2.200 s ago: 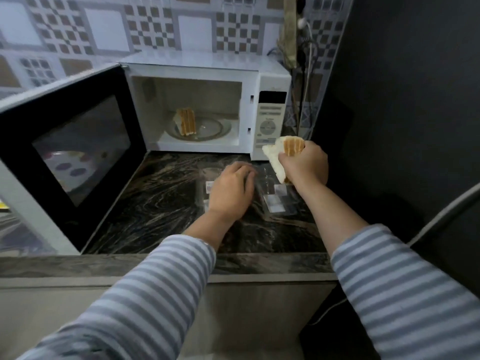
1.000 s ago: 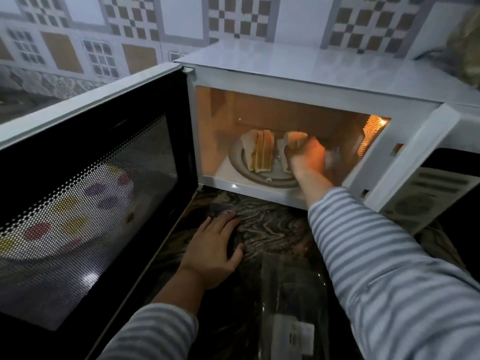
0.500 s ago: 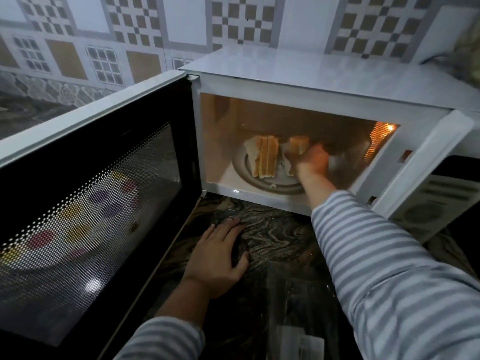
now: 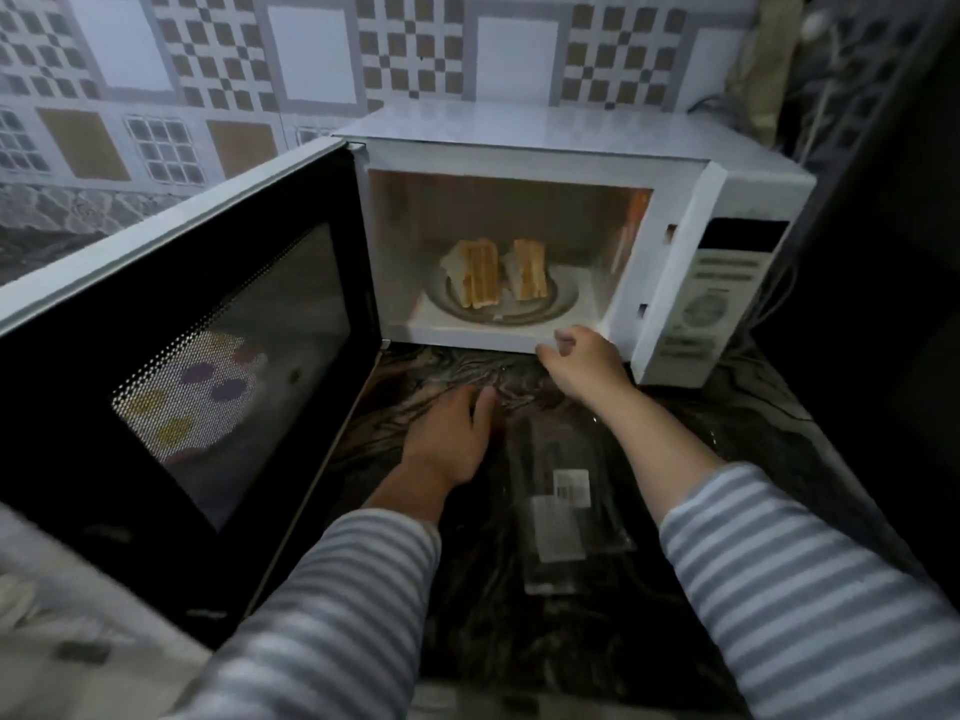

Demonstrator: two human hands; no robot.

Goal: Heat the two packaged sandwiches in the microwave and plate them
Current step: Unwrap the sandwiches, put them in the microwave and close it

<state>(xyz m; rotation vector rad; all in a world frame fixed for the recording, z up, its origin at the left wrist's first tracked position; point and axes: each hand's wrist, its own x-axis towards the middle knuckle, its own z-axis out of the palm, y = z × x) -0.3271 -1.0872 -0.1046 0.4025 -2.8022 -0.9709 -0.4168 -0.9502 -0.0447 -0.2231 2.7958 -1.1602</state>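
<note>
The white microwave [image 4: 670,283] stands open, its dark door [image 4: 218,356] swung out to the left. Two sandwich halves sit side by side on the glass turntable [image 4: 563,298]: the left sandwich [image 4: 475,275] and the right sandwich [image 4: 527,270]. My right hand [image 4: 582,361] hovers just outside the cavity's lower front edge, fingers loosely curled, holding nothing. My left hand [image 4: 449,433] rests flat on the dark marble counter [image 4: 727,439] below the opening.
Empty clear plastic sandwich packaging [image 4: 563,506] with a white label lies on the counter between my arms. The control panel [image 4: 711,298] is at the microwave's right. A tiled wall runs behind, a dark wall stands at the right, and cables hang near the back right corner.
My right hand has let go of the second sandwich on the turntable and drawn back out of the microwave. The camera has pulled back. My left hand stays on the counter.
</note>
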